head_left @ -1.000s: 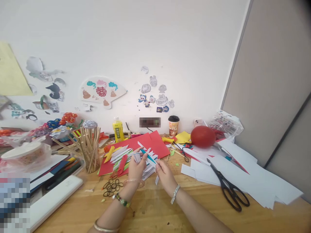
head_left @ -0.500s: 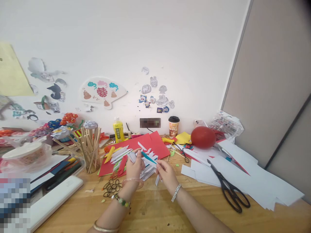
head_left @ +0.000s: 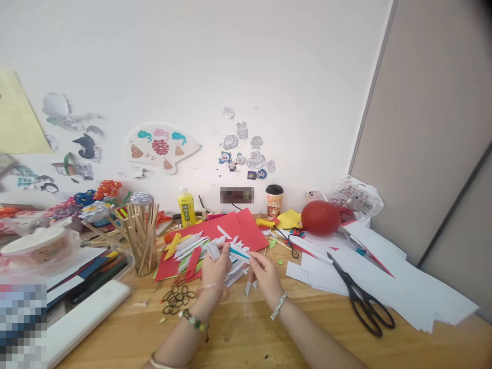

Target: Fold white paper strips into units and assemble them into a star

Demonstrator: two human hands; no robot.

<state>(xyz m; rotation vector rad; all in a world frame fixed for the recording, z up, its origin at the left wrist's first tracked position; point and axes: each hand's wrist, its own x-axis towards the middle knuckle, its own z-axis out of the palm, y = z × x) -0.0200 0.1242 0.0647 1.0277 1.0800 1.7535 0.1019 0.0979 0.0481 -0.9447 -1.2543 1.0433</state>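
Observation:
A narrow blue-and-white folded paper strip (head_left: 239, 252) is stretched between my two hands, above a heap of cut paper. My left hand (head_left: 216, 267) pinches its left end, with another folded white paper piece (head_left: 213, 250) showing by the fingers. At the right end, the thumb and fingertips of my right hand (head_left: 264, 270) are closed on the strip. White folded paper (head_left: 249, 287) hangs below the right fingers. Under and behind the hands lie white paper strips (head_left: 189, 244), a red folded strip (head_left: 193, 263) and red paper sheets (head_left: 246, 225).
Black scissors (head_left: 361, 297) lie on white paper (head_left: 407, 287) at the right. Dark rubber bands (head_left: 178, 298) are scattered left of my wrist. Wooden sticks (head_left: 144, 236) stand in a holder. Along the wall are a yellow bottle (head_left: 186, 207), a lidded cup (head_left: 274, 201) and a red balloon (head_left: 320, 218).
Both hands have shifted slightly to the right, and the strip between them is turned so that its blue face looks different. My grip on both ends stays.

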